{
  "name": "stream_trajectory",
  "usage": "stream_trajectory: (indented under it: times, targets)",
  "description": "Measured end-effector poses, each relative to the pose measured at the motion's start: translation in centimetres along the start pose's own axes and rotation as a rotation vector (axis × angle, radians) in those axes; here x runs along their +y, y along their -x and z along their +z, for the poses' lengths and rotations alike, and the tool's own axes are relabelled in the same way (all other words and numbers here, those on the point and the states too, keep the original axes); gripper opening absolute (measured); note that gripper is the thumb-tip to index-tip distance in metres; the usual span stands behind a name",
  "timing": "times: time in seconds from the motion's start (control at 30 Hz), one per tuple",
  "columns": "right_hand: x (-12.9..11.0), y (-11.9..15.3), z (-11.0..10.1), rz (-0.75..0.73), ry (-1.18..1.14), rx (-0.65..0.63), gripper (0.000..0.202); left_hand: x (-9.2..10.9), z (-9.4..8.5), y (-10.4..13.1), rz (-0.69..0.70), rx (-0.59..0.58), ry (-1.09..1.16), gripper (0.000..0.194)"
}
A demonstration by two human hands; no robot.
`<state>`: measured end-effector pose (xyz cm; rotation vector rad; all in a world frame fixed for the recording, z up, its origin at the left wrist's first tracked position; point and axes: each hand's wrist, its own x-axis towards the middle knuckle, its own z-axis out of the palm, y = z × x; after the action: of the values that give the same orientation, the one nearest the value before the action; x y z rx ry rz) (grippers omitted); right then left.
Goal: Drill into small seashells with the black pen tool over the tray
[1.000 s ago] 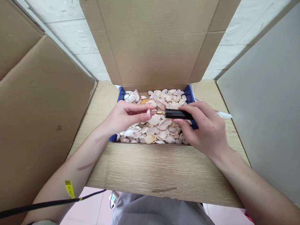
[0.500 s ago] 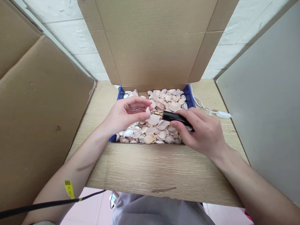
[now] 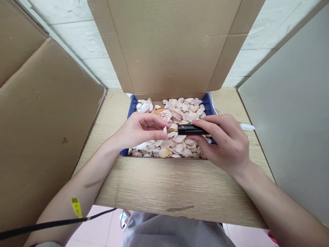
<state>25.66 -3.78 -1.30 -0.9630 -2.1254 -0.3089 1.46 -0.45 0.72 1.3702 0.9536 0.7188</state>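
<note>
Between thumb and fingers, my left hand [image 3: 140, 132] pinches a small pale seashell [image 3: 165, 130] above the box. My right hand [image 3: 224, 140] grips a black pen-shaped mini drill [image 3: 191, 129], lying level and pointing left. Its brass-coloured tip meets the held shell; whether the bit has gone into it cannot be made out. Below both hands, a shallow blue-sided cardboard box [image 3: 132, 105] holds many loose seashells [image 3: 164, 152], mostly white and cream. An orange ribbed shell [image 3: 159, 111] and a red-speckled one [image 3: 165, 116] lie just behind my left fingers.
The box's tall cardboard lid [image 3: 169, 44] stands upright behind it. Cardboard [image 3: 48, 109] walls the left side and a grey panel [image 3: 290, 103] the right. A white cable ends in a white plug-like piece [image 3: 247, 127] on the wooden table [image 3: 159, 185]. A black cord [image 3: 51, 224] crosses my left forearm.
The drill has turned level and its tip now meets the shell. My left hand has lowered slightly and its fingers have closed in, uncovering the orange and speckled shells behind.
</note>
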Motion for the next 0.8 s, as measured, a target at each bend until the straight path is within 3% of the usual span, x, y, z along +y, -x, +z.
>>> stream_trajectory:
  times: [0.27,0.8]
  targets:
    - [-0.03,0.16,0.32,0.014,-0.079,-0.101,0.022,-0.45,0.07,0.06,0.032,0.101,-0.089,0.031]
    - [-0.17,0.09,0.12,-0.038,-0.063,-0.102,0.023,-0.2,0.1,0.01,0.147,0.07,-0.086,0.021]
